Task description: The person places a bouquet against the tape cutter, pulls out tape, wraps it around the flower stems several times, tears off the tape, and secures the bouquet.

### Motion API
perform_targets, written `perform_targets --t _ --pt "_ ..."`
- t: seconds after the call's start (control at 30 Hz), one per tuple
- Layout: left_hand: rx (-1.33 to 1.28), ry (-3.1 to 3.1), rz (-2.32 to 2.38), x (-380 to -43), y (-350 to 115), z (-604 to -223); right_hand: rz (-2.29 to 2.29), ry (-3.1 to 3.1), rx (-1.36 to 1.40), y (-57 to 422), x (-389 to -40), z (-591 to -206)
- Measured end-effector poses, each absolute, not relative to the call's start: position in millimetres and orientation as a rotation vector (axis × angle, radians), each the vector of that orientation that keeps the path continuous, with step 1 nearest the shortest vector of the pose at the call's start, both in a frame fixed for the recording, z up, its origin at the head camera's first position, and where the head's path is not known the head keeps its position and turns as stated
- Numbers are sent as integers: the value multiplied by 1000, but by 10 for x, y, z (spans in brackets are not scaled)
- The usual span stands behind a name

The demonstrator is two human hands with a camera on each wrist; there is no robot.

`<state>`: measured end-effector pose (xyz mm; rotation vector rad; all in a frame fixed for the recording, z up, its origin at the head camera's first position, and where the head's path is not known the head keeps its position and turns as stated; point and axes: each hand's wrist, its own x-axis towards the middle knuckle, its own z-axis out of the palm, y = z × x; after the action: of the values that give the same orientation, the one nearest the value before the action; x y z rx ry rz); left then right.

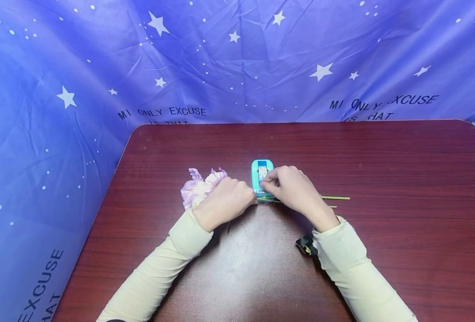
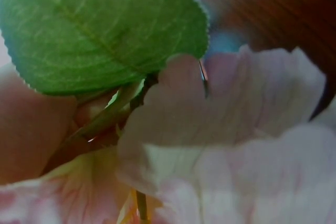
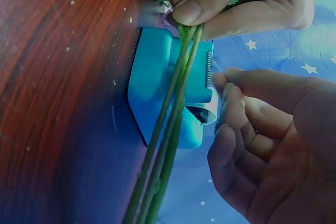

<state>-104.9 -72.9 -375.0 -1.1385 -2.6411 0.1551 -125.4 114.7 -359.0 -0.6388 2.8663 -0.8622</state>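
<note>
At the near right of the table (image 1: pixel 414 188), a black object (image 1: pixel 307 245) is lying against the right sleeve (image 1: pixel 340 246). Farther in, the left hand (image 1: pixel 227 197) is gripping green stems (image 3: pixel 172 116), pale purple flowers (image 1: pixel 195 192) lying left. The right hand (image 1: pixel 294 188) is curling its fingers by the blue tape dispenser (image 1: pixel 260 176) just beyond; cannot tell whether it is pinching tape. Risks (judged): stems fanning if the left grip slackens; the dispenser sliding under a pull; fingertips catching its toothed edge.

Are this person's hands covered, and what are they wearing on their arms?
The left sleeve and right sleeve are long and pale cream, with ribbed cuffs. The left hand and right hand are bare.
</note>
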Motion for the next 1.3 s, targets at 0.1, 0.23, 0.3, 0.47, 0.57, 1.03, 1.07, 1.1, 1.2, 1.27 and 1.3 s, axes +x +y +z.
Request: perform_targets --t 0.1,0.23,0.3,0.47,0.57,1.03,1.07,1.1,1.2,1.27,1.3 --pt "-1141 -2640 153 -1050 -728 -3751 -880 2860 -634 1149 -1253 -3576" --pt "-1133 -2640 152 -1045 -731 -3747 -876 2846 -630 1152 -1252 -3566" --pt "-1132 -2640 149 -1043 -732 -3746 -869 2843 -630 1153 -1251 -3565" --pt "-1139 -2635 135 -1043 -734 -3750 -844 2847 -634 1149 -1247 -3562" --pt "-1136 -2629 131 -1044 -734 -3754 -841 2846 -635 1147 -1244 -3557" --pt "-1132 -2629 147 -1043 -727 -3756 -842 2839 -630 1149 -1229 -3543" --pt "-1132 -2630 148 -1042 -727 -3756 -843 2841 -631 1149 -1229 -3542" --pt "-1132 -2629 148 -1043 -727 -3758 -844 2842 -631 1149 -1229 -3541" --pt "-1132 -2628 149 -1042 -725 -3757 -846 2851 -634 1152 -1229 -3539" --pt "-1131 -2626 145 -1042 -723 -3756 -848 2856 -637 1152 -1228 -3536" --pt "-1130 -2624 144 -1044 -723 -3758 -848 2855 -636 1153 -1228 -3534"
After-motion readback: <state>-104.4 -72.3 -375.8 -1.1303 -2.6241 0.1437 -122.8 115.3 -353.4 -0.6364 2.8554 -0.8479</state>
